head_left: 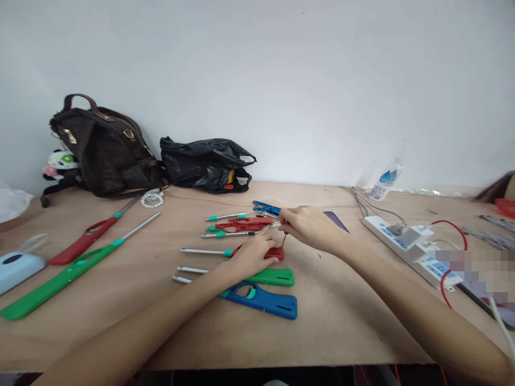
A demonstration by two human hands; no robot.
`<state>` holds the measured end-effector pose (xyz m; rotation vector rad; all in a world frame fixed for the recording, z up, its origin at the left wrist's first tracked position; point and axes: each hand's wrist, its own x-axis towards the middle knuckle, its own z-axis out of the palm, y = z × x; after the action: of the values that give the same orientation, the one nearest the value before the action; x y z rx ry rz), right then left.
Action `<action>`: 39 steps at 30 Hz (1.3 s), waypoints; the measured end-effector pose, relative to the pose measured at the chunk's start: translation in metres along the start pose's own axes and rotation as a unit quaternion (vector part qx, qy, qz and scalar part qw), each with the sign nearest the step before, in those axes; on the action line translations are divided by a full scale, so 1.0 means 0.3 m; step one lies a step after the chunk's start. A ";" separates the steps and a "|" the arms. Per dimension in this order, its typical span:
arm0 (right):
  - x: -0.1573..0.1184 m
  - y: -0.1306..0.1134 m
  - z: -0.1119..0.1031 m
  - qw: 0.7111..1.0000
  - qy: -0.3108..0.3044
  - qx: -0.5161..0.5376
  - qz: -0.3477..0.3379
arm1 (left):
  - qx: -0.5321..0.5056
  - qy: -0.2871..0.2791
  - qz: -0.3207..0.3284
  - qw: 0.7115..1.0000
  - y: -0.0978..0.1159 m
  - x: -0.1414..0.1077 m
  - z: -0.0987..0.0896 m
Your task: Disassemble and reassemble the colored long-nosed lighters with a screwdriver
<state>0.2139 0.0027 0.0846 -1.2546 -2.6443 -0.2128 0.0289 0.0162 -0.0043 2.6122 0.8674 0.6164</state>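
Observation:
My left hand [254,255] presses down on a red lighter [277,254], whose metal tube points left on the table. My right hand [304,225] is closed around a small screwdriver [284,239], its thin shaft upright with the tip at the red lighter's handle end. Nearer to me lie a green lighter [277,276] and a blue lighter [267,301], side by side. Behind my left hand are an opened red casing [241,227], loose metal tubes with teal parts [229,216] and a blue casing piece [265,207].
Long red [86,239] and green [64,277] lighters lie at left, near a bracelet [152,199]. Behind stand a dark bag [108,150] and a black plastic bag [201,163]. A power strip [414,252] with cables and a bottle [386,179] are at right.

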 end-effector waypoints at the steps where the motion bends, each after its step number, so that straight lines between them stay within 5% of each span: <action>1: 0.001 -0.004 0.001 0.999 0.002 -0.030 0.021 | 0.000 -0.002 0.004 1.000 0.001 0.001 -0.002; 7: -0.001 -0.020 -0.012 0.999 -0.013 -0.015 -0.050 | -0.008 -0.009 -0.007 1.000 0.006 0.003 -0.006; 12: 0.007 -0.025 -0.001 0.993 -0.006 -0.100 0.059 | -0.002 0.005 -0.003 1.000 0.005 0.000 -0.003; 17: 0.003 -0.017 -0.026 0.999 -0.035 -0.010 -0.010 | 0.001 0.002 -0.007 1.000 -0.001 -0.002 0.003; 23: 0.004 -0.008 -0.048 0.985 -0.086 -0.123 0.081 | 0.020 0.000 -0.018 1.000 0.001 -0.003 0.002; 27: -0.019 0.017 -0.050 0.996 -0.082 0.007 -0.041 | 0.027 -0.002 -0.018 0.999 0.004 -0.005 0.001; 33: -0.007 0.000 -0.031 0.994 -0.068 -0.080 0.037 | 0.000 0.014 -0.006 1.000 -0.008 -0.007 0.010; 39: 0.000 0.009 -0.043 0.995 -0.093 0.018 -0.040 | 0.005 0.014 -0.001 1.000 -0.005 -0.005 0.007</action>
<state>0.2177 0.0015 0.0971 -1.2123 -2.8448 -0.0641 0.0282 0.0161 -0.0073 2.6174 0.8850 0.6503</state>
